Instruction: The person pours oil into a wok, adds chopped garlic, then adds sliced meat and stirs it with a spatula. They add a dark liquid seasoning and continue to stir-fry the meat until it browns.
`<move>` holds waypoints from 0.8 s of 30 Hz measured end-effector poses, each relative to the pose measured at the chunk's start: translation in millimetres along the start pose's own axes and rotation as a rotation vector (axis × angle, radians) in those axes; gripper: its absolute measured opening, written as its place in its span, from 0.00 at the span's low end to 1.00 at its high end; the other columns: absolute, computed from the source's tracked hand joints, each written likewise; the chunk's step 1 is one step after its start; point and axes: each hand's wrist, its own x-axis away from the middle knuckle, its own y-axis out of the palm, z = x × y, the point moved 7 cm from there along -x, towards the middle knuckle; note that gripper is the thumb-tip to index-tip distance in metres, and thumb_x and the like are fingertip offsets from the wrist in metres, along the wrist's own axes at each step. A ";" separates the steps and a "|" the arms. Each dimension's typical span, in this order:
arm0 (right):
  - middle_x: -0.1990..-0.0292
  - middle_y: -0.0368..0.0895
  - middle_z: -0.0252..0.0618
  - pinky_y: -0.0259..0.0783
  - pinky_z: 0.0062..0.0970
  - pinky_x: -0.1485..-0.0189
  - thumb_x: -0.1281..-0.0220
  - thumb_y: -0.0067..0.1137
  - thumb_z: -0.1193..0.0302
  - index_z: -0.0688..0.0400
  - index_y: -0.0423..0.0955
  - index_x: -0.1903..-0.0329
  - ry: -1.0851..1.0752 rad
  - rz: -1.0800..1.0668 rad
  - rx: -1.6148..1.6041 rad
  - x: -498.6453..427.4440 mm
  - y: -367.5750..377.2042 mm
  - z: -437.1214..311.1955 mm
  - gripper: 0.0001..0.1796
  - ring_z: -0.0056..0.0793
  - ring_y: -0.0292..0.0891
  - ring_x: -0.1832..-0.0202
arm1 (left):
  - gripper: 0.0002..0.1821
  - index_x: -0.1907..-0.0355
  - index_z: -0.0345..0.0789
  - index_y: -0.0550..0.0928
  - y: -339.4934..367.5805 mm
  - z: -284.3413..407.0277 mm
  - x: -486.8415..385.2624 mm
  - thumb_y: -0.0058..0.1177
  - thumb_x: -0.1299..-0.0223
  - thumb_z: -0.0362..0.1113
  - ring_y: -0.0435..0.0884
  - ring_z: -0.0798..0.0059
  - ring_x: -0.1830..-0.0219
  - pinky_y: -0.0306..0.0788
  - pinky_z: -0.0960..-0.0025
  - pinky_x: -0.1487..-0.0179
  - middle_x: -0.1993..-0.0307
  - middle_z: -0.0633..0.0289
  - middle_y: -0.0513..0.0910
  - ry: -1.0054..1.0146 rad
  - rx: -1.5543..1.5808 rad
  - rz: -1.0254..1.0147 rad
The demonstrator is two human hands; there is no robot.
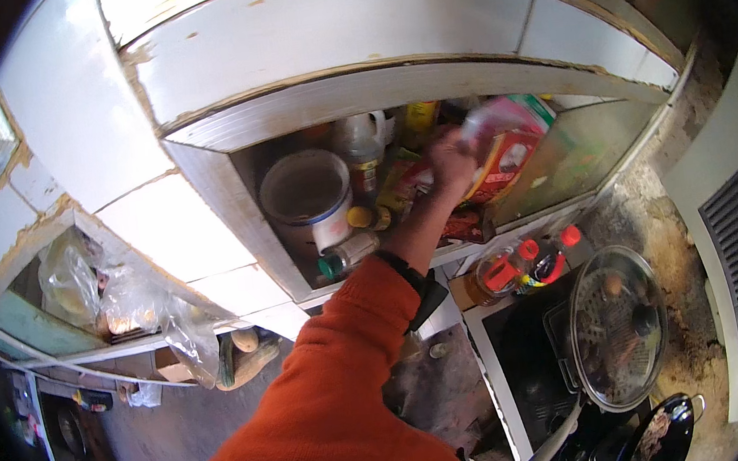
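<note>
My left hand (452,157), blurred, reaches into an open cupboard among food packets; its fingers are partly hidden. Against it lie a pink and clear plastic packet (498,115) and a red packet (507,162); whether it grips either cannot be told. A dark watch (424,295) is on my wrist below an orange sleeve. Left of the hand stand a white enamel pot (334,224) with a blue line, a clear plastic jug (359,137) and a yellow-capped jar (371,217). A green-capped jar (351,252) lies near the cupboard's front edge. My right hand is out of view.
Below right, red-capped bottles (495,278) stand beside a dark stove, with a glass lid (619,329) and a black pan (664,436). Plastic bags (130,303) hang from a left-hand compartment above squashes (247,358). The cupboard's tiled frame (336,41) surrounds the opening.
</note>
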 end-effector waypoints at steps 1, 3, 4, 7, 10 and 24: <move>0.64 0.80 0.44 0.71 0.28 0.68 0.46 0.57 0.72 0.54 0.65 0.40 -0.004 0.004 -0.005 -2.0 1.2 0.6 0.28 0.25 0.73 0.69 | 0.08 0.68 0.31 0.78 11.0 -2.9 4.9 0.56 0.50 0.33 0.75 0.77 0.69 0.69 0.70 0.64 0.75 0.60 0.78 -0.057 -0.144 -0.161; 0.64 0.80 0.44 0.71 0.28 0.68 0.46 0.58 0.71 0.54 0.65 0.40 -0.013 0.002 -0.009 -6.3 4.3 4.2 0.28 0.25 0.73 0.69 | 0.10 0.65 0.33 0.79 16.4 -3.2 7.7 0.56 0.53 0.32 0.75 0.76 0.68 0.69 0.70 0.64 0.72 0.60 0.79 -0.109 -0.333 -0.339; 0.64 0.80 0.44 0.71 0.28 0.68 0.46 0.58 0.71 0.54 0.65 0.40 -0.015 0.003 -0.010 -7.5 5.9 6.5 0.28 0.26 0.73 0.69 | 0.11 0.64 0.34 0.79 12.9 -4.3 7.3 0.55 0.54 0.31 0.76 0.75 0.67 0.69 0.69 0.63 0.71 0.60 0.80 -0.174 -0.350 -0.400; 0.63 0.80 0.44 0.71 0.28 0.68 0.46 0.58 0.71 0.54 0.65 0.41 -0.016 0.005 -0.020 -9.8 6.4 10.8 0.28 0.26 0.73 0.69 | 0.15 0.61 0.37 0.79 -7.2 0.1 13.0 0.54 0.56 0.30 0.76 0.72 0.66 0.69 0.68 0.63 0.68 0.59 0.81 -0.275 -0.407 -0.582; 0.63 0.80 0.44 0.71 0.28 0.68 0.46 0.58 0.71 0.54 0.65 0.41 -0.016 0.000 -0.027 -7.7 5.7 10.3 0.27 0.26 0.73 0.68 | 0.15 0.61 0.38 0.79 -18.1 14.8 23.8 0.49 0.55 0.26 0.76 0.69 0.63 0.68 0.65 0.59 0.65 0.58 0.80 -0.200 -0.389 -0.867; 0.62 0.80 0.45 0.72 0.28 0.67 0.47 0.58 0.70 0.54 0.66 0.42 0.049 0.000 -0.071 12.3 2.6 18.0 0.27 0.26 0.74 0.67 | 0.16 0.59 0.36 0.77 -24.5 7.8 -106.1 0.52 0.56 0.33 0.77 0.58 0.62 0.70 0.61 0.54 0.63 0.57 0.80 0.242 -1.313 0.471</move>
